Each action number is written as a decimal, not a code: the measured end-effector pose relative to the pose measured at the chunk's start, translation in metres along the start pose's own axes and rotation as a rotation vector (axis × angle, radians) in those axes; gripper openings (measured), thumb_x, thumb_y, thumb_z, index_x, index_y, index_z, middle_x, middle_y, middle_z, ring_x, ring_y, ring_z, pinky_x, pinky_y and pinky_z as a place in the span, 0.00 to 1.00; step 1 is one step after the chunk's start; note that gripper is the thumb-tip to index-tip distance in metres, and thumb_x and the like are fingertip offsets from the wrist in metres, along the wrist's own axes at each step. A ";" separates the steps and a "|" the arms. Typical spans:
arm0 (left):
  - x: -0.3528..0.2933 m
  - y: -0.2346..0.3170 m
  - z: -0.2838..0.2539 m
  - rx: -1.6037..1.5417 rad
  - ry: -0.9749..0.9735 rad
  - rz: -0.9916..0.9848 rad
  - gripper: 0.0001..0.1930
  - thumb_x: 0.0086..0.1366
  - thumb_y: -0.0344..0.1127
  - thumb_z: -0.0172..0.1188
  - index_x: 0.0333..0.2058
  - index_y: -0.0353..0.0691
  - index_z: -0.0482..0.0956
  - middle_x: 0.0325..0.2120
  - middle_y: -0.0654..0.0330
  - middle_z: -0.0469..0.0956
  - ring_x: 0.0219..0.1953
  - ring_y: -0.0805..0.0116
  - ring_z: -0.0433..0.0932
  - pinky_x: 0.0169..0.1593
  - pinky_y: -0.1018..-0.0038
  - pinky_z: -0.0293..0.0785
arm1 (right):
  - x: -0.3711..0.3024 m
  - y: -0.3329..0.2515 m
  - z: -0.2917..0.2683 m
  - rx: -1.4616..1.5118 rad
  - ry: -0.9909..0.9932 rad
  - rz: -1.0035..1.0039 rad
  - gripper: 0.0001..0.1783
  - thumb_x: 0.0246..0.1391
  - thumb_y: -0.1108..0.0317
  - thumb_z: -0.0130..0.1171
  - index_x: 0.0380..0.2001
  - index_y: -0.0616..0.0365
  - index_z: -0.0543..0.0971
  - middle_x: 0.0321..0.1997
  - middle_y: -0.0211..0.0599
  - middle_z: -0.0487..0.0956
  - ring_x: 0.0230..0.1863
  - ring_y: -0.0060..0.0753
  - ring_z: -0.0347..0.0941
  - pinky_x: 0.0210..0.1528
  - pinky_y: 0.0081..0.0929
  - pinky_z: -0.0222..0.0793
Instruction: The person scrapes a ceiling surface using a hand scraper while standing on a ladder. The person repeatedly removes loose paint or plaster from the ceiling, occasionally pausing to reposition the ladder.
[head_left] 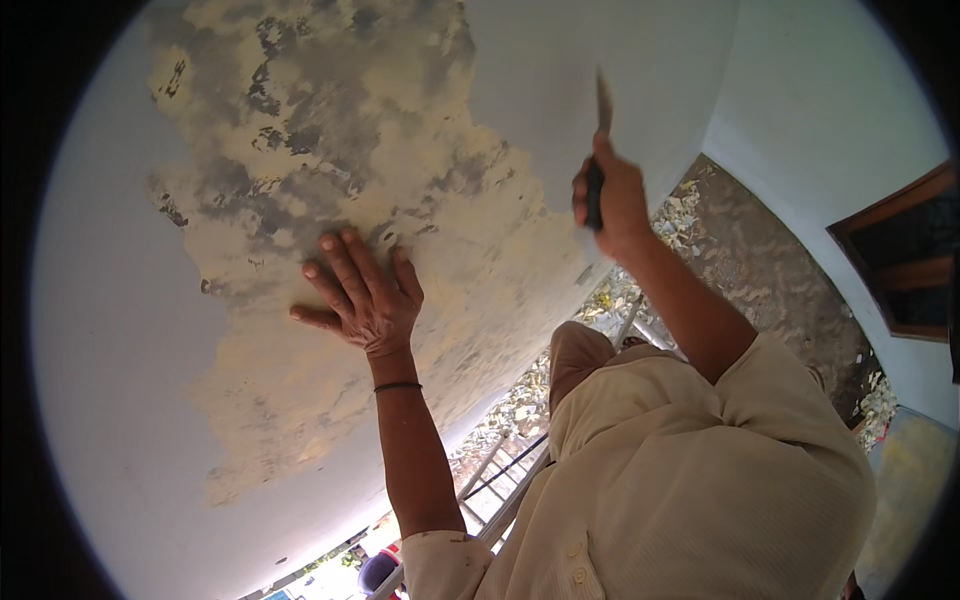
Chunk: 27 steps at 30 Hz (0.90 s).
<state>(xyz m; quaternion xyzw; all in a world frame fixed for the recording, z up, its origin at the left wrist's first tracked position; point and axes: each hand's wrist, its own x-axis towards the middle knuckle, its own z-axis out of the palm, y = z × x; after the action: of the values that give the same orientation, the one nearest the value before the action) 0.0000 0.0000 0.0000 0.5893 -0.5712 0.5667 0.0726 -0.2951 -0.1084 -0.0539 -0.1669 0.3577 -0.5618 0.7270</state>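
Observation:
My left hand [365,300] lies flat against the wall [430,290], fingers spread, with a dark band around the wrist. Under and above it the wall's pale paint is gone in a large ragged patch of yellowish and grey blotches. To the right, my right hand [615,205] is closed around the black handle of a knife [603,100]. Its narrow blade points up and stands apart from the bare patch, in front of still painted wall; whether it touches the surface I cannot tell. The blade is slightly blurred.
A metal ladder [510,500] stands below, beside my body. Paint flakes [685,215] litter the ground [760,270] along the wall's foot. On the right, a second pale wall holds a brown-framed window [900,260]. Something dark blue and rounded [378,573] shows at the bottom.

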 end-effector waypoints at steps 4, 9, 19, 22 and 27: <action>0.009 -0.009 0.000 -0.001 0.017 0.017 0.36 0.76 0.59 0.47 0.69 0.35 0.71 0.77 0.50 0.55 0.81 0.45 0.42 0.76 0.34 0.21 | -0.038 0.095 -0.016 -0.052 -0.044 0.195 0.28 0.71 0.39 0.55 0.27 0.51 0.69 0.17 0.28 0.70 0.10 0.26 0.66 0.10 0.28 0.59; 0.008 -0.005 -0.003 -0.010 0.025 0.021 0.37 0.76 0.58 0.46 0.71 0.33 0.67 0.77 0.48 0.54 0.81 0.45 0.40 0.76 0.36 0.20 | -0.073 0.158 -0.014 -0.096 -0.127 0.411 0.29 0.71 0.36 0.52 0.29 0.50 0.68 0.18 0.26 0.67 0.10 0.24 0.62 0.11 0.29 0.58; 0.006 0.003 -0.002 -0.007 0.035 0.017 0.40 0.77 0.57 0.44 0.75 0.31 0.56 0.79 0.45 0.48 0.82 0.44 0.35 0.76 0.39 0.16 | -0.040 0.145 -0.028 -0.201 -0.057 0.432 0.30 0.73 0.35 0.46 0.28 0.49 0.65 0.18 0.23 0.63 0.09 0.22 0.57 0.11 0.29 0.54; 0.008 0.005 -0.001 -0.008 0.025 0.020 0.40 0.77 0.57 0.44 0.75 0.30 0.56 0.79 0.45 0.47 0.82 0.44 0.34 0.76 0.39 0.16 | -0.033 0.151 -0.036 -0.225 -0.037 0.360 0.30 0.73 0.35 0.46 0.29 0.49 0.65 0.18 0.23 0.63 0.09 0.21 0.57 0.11 0.28 0.54; 0.008 0.005 -0.002 -0.003 0.029 0.027 0.40 0.78 0.57 0.43 0.75 0.30 0.57 0.79 0.44 0.47 0.82 0.44 0.34 0.76 0.39 0.16 | -0.033 0.153 -0.034 -0.204 -0.059 0.391 0.30 0.72 0.34 0.47 0.29 0.49 0.65 0.17 0.23 0.62 0.09 0.21 0.57 0.11 0.28 0.55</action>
<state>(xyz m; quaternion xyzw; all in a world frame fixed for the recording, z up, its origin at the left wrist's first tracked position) -0.0072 -0.0048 0.0041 0.5733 -0.5788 0.5752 0.0741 -0.2167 -0.0239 -0.1648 -0.1834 0.4169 -0.3661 0.8115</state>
